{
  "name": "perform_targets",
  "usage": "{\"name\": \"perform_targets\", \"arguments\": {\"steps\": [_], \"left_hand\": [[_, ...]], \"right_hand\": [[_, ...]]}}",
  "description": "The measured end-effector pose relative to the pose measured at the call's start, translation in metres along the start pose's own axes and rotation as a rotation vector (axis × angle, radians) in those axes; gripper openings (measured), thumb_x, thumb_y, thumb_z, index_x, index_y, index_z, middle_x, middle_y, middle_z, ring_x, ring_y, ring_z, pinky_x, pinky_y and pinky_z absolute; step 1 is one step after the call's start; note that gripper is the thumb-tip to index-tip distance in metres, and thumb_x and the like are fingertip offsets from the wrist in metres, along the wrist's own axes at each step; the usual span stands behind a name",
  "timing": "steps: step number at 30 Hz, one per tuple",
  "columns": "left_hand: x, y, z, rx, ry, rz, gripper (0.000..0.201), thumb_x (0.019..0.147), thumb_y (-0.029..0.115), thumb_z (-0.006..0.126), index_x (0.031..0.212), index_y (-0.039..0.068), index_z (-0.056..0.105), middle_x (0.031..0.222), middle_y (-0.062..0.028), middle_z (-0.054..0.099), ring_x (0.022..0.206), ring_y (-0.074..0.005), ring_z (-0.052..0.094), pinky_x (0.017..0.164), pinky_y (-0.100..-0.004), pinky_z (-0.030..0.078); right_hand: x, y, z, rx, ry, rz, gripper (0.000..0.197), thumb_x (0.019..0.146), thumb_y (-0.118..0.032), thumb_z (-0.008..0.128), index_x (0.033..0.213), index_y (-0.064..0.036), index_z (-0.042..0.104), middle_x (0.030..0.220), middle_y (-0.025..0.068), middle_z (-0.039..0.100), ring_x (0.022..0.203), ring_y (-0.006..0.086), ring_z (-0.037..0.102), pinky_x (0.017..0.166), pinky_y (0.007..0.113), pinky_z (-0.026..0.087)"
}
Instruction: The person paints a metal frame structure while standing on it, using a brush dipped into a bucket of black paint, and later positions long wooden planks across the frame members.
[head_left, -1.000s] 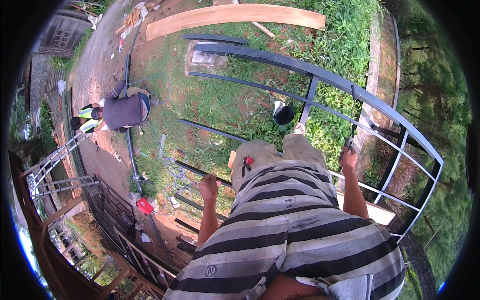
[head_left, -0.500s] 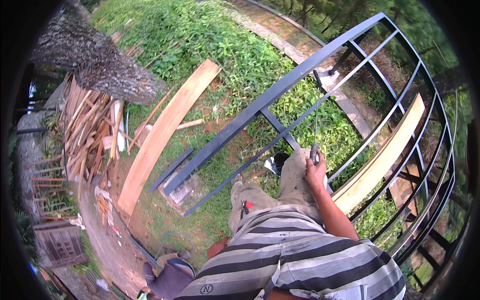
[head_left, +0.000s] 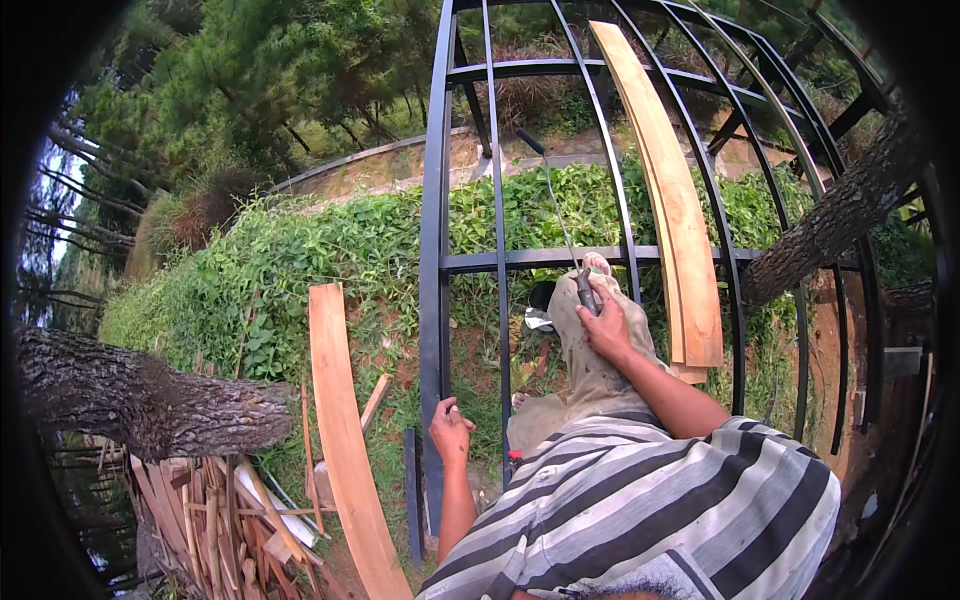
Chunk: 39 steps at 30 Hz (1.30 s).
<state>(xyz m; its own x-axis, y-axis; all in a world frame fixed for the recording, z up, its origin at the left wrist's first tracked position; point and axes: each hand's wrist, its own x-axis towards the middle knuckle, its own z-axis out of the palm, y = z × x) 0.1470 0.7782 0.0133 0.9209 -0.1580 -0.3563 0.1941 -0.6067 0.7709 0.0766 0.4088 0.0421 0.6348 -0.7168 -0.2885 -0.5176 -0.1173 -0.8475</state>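
Note:
My right hand (head_left: pixel 606 324) is closed round the dark handle of a small paint roller (head_left: pixel 531 141), above my knee. Its long thin shaft points away from me and ends in a black roller head over the greenery. My left hand (head_left: pixel 452 430) is at the side of the long black frame beam (head_left: pixel 433 240), fingers partly bent and apart, with nothing visible in it. Whether it touches the beam is hard to make out. The black metal frame (head_left: pixel 540 258) spreads around my legs, with thinner bars running away from me.
Overlapping wooden planks (head_left: pixel 676 220) lie across the frame at right. Another plank (head_left: pixel 345 430) lies on the grass at left, beside a short dark bar (head_left: pixel 413 495). A tree trunk (head_left: pixel 150 395) and a scrap wood pile (head_left: pixel 215 520) stand left; another trunk (head_left: pixel 835 215) crosses at right.
My view has swung left, so the frame now runs straight ahead. My left hand has come out from beside my body to the beam. The right hand still grips the roller.

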Motion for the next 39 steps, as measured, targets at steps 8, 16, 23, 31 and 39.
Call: {"name": "perform_targets", "arguments": {"steps": [8, 16, 23, 31, 39], "left_hand": [[-0.098, -0.191, -0.032, 0.492, -0.506, -0.309, 0.051, 0.093, 0.021, 0.068, 0.141, 0.007, 0.056, 0.103, -0.0106, 0.075, 0.096, -0.0231, 0.072, 0.084, -0.0392, 0.055], [-0.067, -0.204, -0.136, 0.207, -0.302, -0.656, 0.043, 0.099, 0.02, 0.061, 0.139, 0.008, 0.054, 0.103, -0.0095, 0.073, 0.087, -0.0212, 0.07, 0.072, -0.0366, 0.055], [0.029, -0.031, -0.038, 0.044, -0.271, -0.295, 0.039, 0.103, 0.021, 0.058, 0.139, 0.006, 0.053, 0.107, -0.0089, 0.071, 0.088, -0.0186, 0.068, 0.069, -0.0328, 0.053], [-0.018, 0.045, 0.071, 0.303, -0.623, 0.14, 0.043, 0.101, 0.022, 0.063, 0.139, 0.005, 0.056, 0.112, -0.0105, 0.071, 0.091, -0.0148, 0.066, 0.074, -0.0296, 0.05], [-0.024, -0.133, -0.021, 0.324, -0.642, -0.085, 0.041, 0.098, 0.021, 0.069, 0.131, -0.002, 0.06, 0.094, -0.0084, 0.072, 0.079, -0.0128, 0.064, 0.071, -0.0293, 0.051]], "right_hand": [[-0.066, 0.119, -0.042, 0.029, 0.343, 0.07, 0.063, 0.088, -0.024, 0.072, 0.146, -0.0096, 0.053, 0.077, 0.0145, 0.069, 0.055, 0.0206, 0.066, 0.059, 0.037, 0.054], [-0.169, 0.2, -0.096, -0.156, 0.424, 0.119, 0.061, 0.088, -0.02, 0.073, 0.145, -0.0086, 0.055, 0.08, 0.0091, 0.069, 0.052, 0.0184, 0.062, 0.055, 0.037, 0.052], [-0.225, 0.214, -0.113, -0.106, 0.208, 0.355, 0.066, 0.084, -0.028, 0.075, 0.145, -0.0107, 0.056, 0.108, 0.0234, 0.072, 0.099, 0.037, 0.071, 0.091, 0.044, 0.054], [-0.25, 0.213, -0.148, -0.094, 0.064, 0.311, 0.065, 0.085, -0.029, 0.074, 0.145, -0.0111, 0.056, 0.117, 0.0256, 0.07, 0.105, 0.0422, 0.068, 0.095, 0.046, 0.052], [-0.279, 0.223, -0.164, -0.15, -0.026, 0.277, 0.067, 0.083, -0.033, 0.071, 0.145, -0.0132, 0.056, 0.113, 0.0256, 0.071, 0.103, 0.0432, 0.068, 0.095, 0.049, 0.053]]}}
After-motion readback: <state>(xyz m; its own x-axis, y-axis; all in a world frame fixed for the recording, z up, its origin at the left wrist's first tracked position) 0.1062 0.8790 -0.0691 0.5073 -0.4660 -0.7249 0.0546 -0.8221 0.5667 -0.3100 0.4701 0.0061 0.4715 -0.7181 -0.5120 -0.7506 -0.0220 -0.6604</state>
